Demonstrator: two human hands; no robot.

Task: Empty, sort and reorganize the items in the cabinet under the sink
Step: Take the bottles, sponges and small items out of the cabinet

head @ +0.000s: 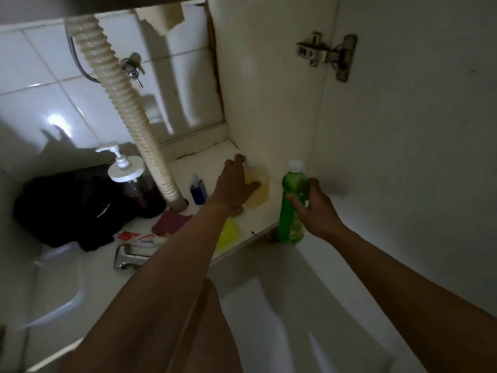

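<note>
My right hand (314,208) grips a green bottle (291,203) with a white cap, held upright just outside the cabinet's front right corner. My left hand (234,181) reaches into the cabinet and touches a pale yellowish bottle (259,188) standing against the right wall; whether the fingers curl round it is hard to tell. On the cabinet floor (204,160) stand a small blue bottle (198,190) and a dark pump jar (137,188) with a white pump. A maroon cloth (170,222) and a yellow item (228,234) lie near the front edge.
A ribbed drain hose (126,109) runs down through the middle of the cabinet. A black bag (67,205) fills the left side. A red-and-white tube (139,237) and a metal fitting (126,258) lie at the front. The open door with its hinge (325,53) is on the right.
</note>
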